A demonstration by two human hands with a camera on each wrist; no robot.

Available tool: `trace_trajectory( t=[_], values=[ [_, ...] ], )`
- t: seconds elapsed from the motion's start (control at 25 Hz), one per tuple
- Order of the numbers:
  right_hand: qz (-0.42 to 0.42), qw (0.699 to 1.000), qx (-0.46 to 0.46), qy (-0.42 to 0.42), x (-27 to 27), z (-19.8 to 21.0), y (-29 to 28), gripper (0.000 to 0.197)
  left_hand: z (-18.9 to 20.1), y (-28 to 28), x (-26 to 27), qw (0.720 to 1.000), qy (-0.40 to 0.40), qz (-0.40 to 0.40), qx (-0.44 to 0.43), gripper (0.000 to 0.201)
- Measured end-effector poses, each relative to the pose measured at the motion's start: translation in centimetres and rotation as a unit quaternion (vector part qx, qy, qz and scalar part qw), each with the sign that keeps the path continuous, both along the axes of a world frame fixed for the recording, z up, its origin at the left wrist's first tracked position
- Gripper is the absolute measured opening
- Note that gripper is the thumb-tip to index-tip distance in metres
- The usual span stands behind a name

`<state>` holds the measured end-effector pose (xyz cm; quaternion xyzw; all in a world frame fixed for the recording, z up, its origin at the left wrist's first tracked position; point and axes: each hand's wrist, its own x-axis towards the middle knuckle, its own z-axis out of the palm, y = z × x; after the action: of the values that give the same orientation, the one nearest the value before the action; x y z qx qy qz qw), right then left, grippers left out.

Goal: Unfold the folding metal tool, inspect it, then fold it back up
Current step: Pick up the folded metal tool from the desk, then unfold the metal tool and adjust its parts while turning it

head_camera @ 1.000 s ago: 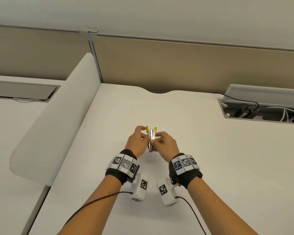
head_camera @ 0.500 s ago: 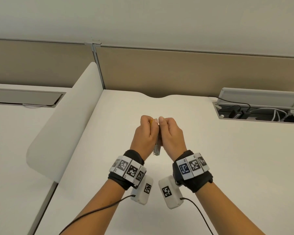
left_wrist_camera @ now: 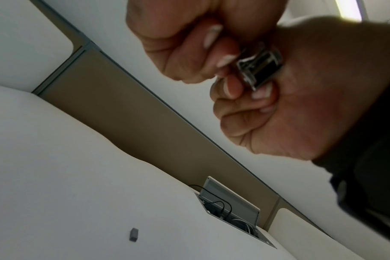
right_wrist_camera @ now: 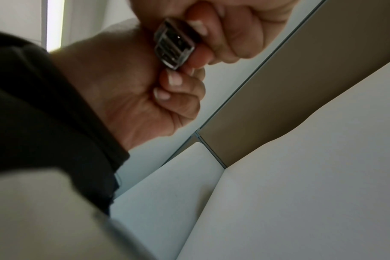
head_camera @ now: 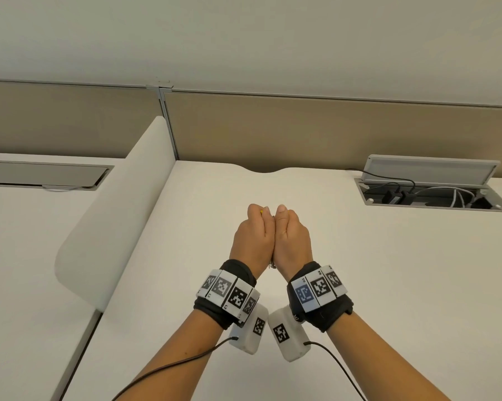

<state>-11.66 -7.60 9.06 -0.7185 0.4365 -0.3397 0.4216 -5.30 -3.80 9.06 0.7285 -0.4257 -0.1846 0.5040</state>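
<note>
Above the middle of the desk (head_camera: pixel 359 285), both hands are curled round the tool (left_wrist_camera: pixel 259 67), left hand (head_camera: pixel 251 241) and right hand (head_camera: pixel 291 241) pressed side by side, only its metal end showing below them; whether it is folded I cannot tell. To do this step well, I judge, keep fingertips (right_wrist_camera: pixel 175 78) clear of the closing edges; squeeze evenly from both sides; do not twist, lest the hinge bind.
</note>
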Motion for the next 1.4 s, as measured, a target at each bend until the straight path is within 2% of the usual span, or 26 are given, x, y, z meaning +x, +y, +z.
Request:
trace_trajectory(
  t=[0.32,0.44,0.52,0.68,0.84,1.0,1.16,1.32,1.4],
  values=[
    [-0.036,0.998,-0.046,-0.019,-0.4,0.9,-0.1,0.037,0.7,-0.1,-0.4,0.999,0.004,0.039,-0.031,0.022],
    [-0.018,0.998,-0.046,-0.047,-0.5,1.1,-0.3,0.037,0.9,0.2,-0.1,0.996,0.059,0.016,-0.060,0.027],
    [0.000,0.997,-0.045,-0.061,-1.1,1.3,-0.6,0.037,0.8,0.6,0.6,0.990,0.130,0.002,-0.061,0.030],
    [0.048,0.990,0.010,-0.128,-3.3,2.0,-1.8,0.027,-0.1,1.8,2.7,0.958,0.274,-0.014,-0.087,0.029],
    [0.073,0.969,0.100,-0.214,-5.1,2.0,-2.7,0.010,-0.9,2.7,4.5,0.923,0.354,-0.031,-0.149,0.017],
    [0.089,0.945,0.166,-0.266,-5.7,1.4,-1.8,0.018,-1.1,3.0,5.3,0.888,0.416,-0.040,-0.191,0.016],
    [0.092,0.940,0.216,-0.248,-4.9,0.2,0.1,0.035,-1.4,2.6,4.4,0.857,0.475,-0.057,-0.194,0.020],
    [0.096,0.946,0.224,-0.214,-4.1,-1.3,1.2,0.030,-2.1,2.3,3.8,0.822,0.531,-0.070,-0.194,0.026],
    [0.108,0.956,0.214,-0.168,-4.1,-1.7,1.2,0.029,-2.4,2.5,4.0,0.818,0.540,-0.075,-0.183,0.026]
  ],
)
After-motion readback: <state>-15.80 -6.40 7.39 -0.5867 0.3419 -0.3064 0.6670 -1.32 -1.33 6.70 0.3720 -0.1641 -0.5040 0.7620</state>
